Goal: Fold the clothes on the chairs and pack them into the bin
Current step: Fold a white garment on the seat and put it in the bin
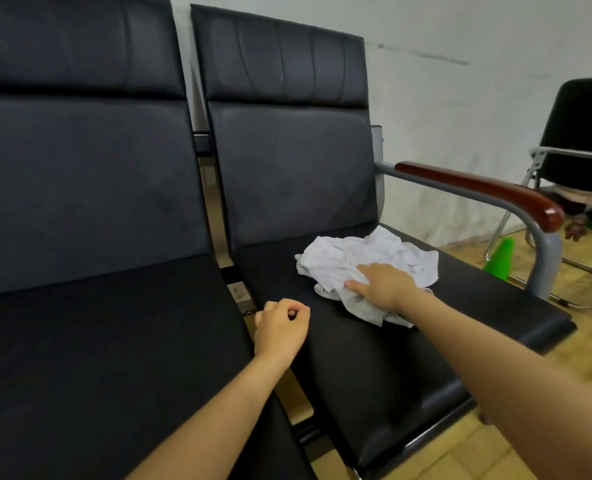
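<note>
**White cotton-like garment under the right hand, seat of the right-hand chair**

Black padded vinyl fills the near field: two black upholstered high-backed chairs side by side, the left chair (pixel 90 341) bare of clothing on what shows of it, the right chair (pixel 374 368) carrying the only garment in view.

Left hand (pixel 280 325): hovers over the gap between the two seats, fingers curled loosely in toward the palm, holding nothing. Apart from the cloth, which lies to its right and a little farther away.

Right hand (pixel 384 284): lies on the near edge of the crumpled white fabric garment (pixel 360 261), palm down. Its fingers reach leftward into the folds; whether they are pinching cloth or only pressing on it cannot be told, since the fingertips are partly buried.

Garment position: mid-seat on the right chair, toward the backrest side, bunched with no readable shape. The heap runs longer left to right than front to back. Most of it lies beyond and left of the right hand; a loose flap trails back under the wrist toward the seat's front.

Judgement: the right hand is the nearer one and already in contact, so the pick-up falls to it; the left would have to cross rightward to help spread the cloth.

Counts: garments 1; joined black chairs 2; brown wooden armrest (pixel 478 190) 1, on the right chair's outer side; separate black chair with a metal frame (pixel 585 133) 1, far right; green cone (pixel 500 256) 1, on the floor. No bin in view.
</note>
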### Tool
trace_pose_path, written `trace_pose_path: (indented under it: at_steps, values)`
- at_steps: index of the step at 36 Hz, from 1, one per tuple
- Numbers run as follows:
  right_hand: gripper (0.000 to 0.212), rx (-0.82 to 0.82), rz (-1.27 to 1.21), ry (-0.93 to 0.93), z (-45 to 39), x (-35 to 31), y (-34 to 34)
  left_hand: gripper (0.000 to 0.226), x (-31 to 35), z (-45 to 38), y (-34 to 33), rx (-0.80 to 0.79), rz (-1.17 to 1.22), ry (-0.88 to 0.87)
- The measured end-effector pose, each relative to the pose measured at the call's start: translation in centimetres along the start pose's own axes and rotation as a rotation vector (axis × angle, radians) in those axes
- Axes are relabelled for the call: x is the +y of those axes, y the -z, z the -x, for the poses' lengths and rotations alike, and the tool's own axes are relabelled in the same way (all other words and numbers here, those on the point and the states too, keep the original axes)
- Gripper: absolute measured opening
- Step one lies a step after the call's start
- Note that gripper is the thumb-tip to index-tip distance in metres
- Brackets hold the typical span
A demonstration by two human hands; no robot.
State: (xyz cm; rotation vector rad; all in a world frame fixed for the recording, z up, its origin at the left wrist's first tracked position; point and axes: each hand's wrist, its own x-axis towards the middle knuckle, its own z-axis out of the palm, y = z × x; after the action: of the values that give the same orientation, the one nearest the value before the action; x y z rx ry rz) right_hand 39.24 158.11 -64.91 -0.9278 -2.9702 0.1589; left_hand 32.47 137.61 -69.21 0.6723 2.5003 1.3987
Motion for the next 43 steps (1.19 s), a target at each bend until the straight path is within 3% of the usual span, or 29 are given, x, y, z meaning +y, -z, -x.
trace_pose_path:
  at_steps: [4, 10, 15, 19, 21, 27, 30, 34, 37, 40, 43]
  values:
    - [0.074, -0.075, -0.407, -0.025, -0.2, 0.5, 3.4, 0.013, 0.0, -0.3, 0.1, -0.013, 0.091, -0.001]
    - [0.072, 0.227, -1.044, -0.149, -0.3, 0.1, 12.4, 0.014, 0.9, -0.2, 0.8, -0.018, 0.132, 0.056]
    - [0.058, 0.393, -1.112, -0.147, 0.5, -1.8, 17.5, 0.022, 2.3, 0.3, 2.5, -0.067, 0.244, 0.125]
    - [0.051, 0.386, -1.011, -0.251, 1.3, -2.4, 19.3, 0.023, 4.4, 1.5, 4.3, -0.115, 0.294, 0.131]
    - [0.054, 0.476, -0.899, -0.277, 2.0, -2.7, 20.0, 0.023, 5.2, 2.0, 5.0, -0.147, 0.316, 0.149]
    - [0.038, 0.592, -1.561, -0.048, 5.2, -6.0, 24.2, 0.026, 8.8, 2.3, 8.1, -0.105, 0.526, 0.117]
    - [0.027, 0.538, -1.857, 0.133, 7.4, -9.2, 28.4, 0.032, 11.3, 2.0, 11.2, -0.040, 0.663, 0.060]
    - [0.026, 0.347, -2.201, 0.384, 10.4, -14.3, 33.4, 0.038, 14.0, 2.5, 16.6, 0.014, 0.792, -0.021]
    - [0.032, 0.216, -2.302, 0.547, 12.4, -18.3, 35.9, 0.050, 14.5, 3.4, 20.7, 0.021, 0.825, -0.122]
    - [0.035, 0.066, -2.324, 0.646, 13.9, -22.7, 36.2, 0.078, 13.7, 4.7, 24.8, 0.059, 0.716, -0.286]
    - [0.035, -0.072, -2.300, 0.674, 14.7, -26.6, 34.4, 0.104, 12.5, 6.8, 28.7, 0.147, 0.689, -0.294]
